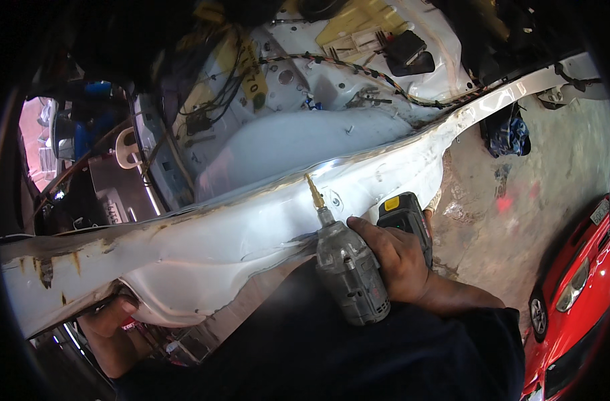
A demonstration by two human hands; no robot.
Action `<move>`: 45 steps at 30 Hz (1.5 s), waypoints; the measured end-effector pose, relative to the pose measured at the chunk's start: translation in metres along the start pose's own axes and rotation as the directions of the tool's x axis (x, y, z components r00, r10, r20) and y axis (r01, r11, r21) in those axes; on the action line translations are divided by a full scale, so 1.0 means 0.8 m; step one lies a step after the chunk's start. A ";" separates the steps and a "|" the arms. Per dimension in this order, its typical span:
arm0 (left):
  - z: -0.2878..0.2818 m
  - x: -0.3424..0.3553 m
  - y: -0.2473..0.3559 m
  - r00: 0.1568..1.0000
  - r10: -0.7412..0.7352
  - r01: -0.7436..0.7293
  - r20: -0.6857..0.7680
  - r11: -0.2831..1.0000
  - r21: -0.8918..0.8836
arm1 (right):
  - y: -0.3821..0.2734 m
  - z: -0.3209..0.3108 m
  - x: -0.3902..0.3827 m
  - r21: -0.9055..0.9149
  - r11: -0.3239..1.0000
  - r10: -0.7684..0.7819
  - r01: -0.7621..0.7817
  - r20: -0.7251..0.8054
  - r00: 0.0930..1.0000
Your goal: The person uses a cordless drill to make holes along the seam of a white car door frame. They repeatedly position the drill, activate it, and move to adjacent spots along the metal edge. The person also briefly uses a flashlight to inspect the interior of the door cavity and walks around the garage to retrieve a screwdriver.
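Observation:
My right hand (398, 260) is wrapped around the handle of a dark grey cordless drill (351, 267). A gold-coloured drill bit (315, 192) sticks out of its nose and points away from me. The bit's tip is over the upper edge of a white car body panel (251, 220), beside a small hole; I cannot tell whether it touches the metal. The drill's black battery (406, 217) has a yellow patch and shows beyond my fingers. At the lower left, my left hand (114, 317) grips the panel's underside edge, thumb visible and the other fingers mostly hidden.
Beyond the panel lies the stripped car interior, with a wiring harness (378, 77) across bare white metal. Rust streaks mark the panel's left end. A red car (579, 301) stands on the concrete floor (478, 227) at right. A dark blue patterned bag (509, 134) is at upper right.

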State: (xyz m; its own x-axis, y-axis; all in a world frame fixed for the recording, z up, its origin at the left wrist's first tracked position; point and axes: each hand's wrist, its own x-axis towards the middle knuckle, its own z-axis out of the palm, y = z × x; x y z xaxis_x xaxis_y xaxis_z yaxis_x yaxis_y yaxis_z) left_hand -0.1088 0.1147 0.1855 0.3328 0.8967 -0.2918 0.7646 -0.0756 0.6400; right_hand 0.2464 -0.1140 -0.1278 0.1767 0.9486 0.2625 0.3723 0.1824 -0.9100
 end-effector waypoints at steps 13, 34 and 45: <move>-0.042 0.026 -0.040 0.977 0.147 -0.165 0.157 0.980 0.108 | 0.016 -0.001 -0.003 0.077 0.997 0.004 -0.003 -0.006 1.000; -0.070 0.045 -0.048 0.993 0.114 -0.106 -0.033 0.977 0.184 | 0.036 0.015 -0.004 0.091 0.993 -0.063 0.073 -0.109 0.992; -0.063 0.049 -0.047 0.989 0.145 -0.140 -0.018 0.978 0.157 | 0.031 0.011 -0.004 0.083 0.995 -0.049 0.059 -0.111 0.993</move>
State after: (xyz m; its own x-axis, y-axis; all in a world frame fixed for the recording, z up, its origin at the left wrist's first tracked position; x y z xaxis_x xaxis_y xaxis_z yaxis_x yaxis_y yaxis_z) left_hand -0.1524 0.1747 0.1854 0.4300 0.8841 -0.1831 0.7872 -0.2680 0.5554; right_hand 0.2473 -0.1101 -0.1537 0.2583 0.9039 0.3410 0.3048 0.2587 -0.9166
